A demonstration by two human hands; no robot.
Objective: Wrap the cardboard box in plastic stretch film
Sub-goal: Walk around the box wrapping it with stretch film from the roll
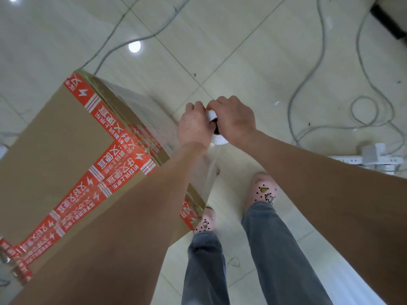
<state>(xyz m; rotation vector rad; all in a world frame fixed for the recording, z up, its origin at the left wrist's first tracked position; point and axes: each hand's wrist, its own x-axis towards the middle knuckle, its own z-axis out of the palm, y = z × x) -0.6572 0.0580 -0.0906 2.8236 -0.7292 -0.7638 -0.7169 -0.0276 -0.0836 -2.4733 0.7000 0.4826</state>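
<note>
A tall cardboard box [55,139] sealed with red printed tape stands on the tiled floor at the left. Clear film clings to its far side. My left hand [193,124] and my right hand [235,119] both grip the top of an upright white stretch film roll [217,139], held just right of the box's near corner. A band of clear film [207,175] runs down from the roll toward the box's corner. Most of the roll is hidden under my hands.
Grey cables [361,106] loop over the floor at the right and the back. A white power strip [374,158] lies at the right edge. My feet in pink clogs [264,188] stand beside the box. A dark object [389,20] sits at the top right.
</note>
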